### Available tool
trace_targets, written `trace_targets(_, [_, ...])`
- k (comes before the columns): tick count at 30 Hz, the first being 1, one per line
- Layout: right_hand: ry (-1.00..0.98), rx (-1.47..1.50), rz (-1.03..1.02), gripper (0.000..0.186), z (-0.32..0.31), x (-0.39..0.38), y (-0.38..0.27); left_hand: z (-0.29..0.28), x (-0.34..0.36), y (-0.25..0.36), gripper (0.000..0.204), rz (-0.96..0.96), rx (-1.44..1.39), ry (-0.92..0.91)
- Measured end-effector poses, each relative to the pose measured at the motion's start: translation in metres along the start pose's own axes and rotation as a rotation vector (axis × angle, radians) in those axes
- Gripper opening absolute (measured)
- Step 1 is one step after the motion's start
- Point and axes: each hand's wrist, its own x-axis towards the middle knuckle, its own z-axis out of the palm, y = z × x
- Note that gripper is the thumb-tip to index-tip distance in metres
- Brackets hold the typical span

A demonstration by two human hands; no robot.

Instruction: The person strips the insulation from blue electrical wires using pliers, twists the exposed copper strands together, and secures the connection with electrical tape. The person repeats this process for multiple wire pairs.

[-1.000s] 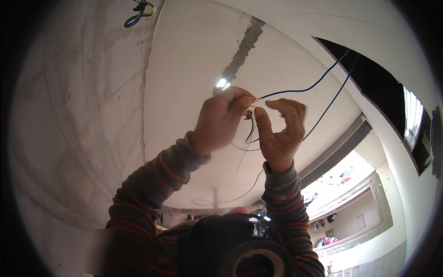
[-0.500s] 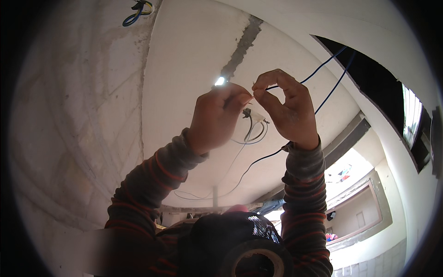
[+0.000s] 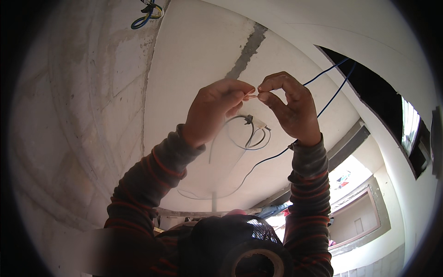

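Raised in front of me, my left hand [image 3: 210, 111] and my right hand [image 3: 293, 104] almost meet at the fingertips. Bare copper wire ends [image 3: 249, 96] span the small gap between them. The left thumb and forefinger pinch one side of the copper, and the right thumb and forefinger pinch the other. Behind the right hand runs a blue wire [image 3: 326, 72], coming from a dark opening; its end is hidden by the fingers. A second blue wire [image 3: 335, 97] drops from the same opening and passes behind the right wrist.
Dark and pale cables [image 3: 253, 138] hang in loops from a fitting on the white surface beyond my hands. Coiled wires [image 3: 146, 17] stick out at the upper left. The dark rectangular opening [image 3: 374, 87] lies right. A black cap [image 3: 212, 235] and a brown ring [image 3: 277, 263] are below.
My left hand has turned, its fingers now more level, and the copper ends lie more in line between both hands. The bright spot beside the left hand is gone. The view has shifted slightly.
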Motion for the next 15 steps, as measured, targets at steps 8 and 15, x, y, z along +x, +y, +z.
trace_targets(8, [-0.034,0.096,-0.004,0.015,0.000,0.013,0.004,-0.003,0.005,0.011,0.023,0.018,0.178,-0.022])
trace_targets(15, [-0.048,0.179,-0.020,0.017,-0.002,0.017,0.007,-0.013,0.012,0.011,0.024,0.140,0.262,-0.090])
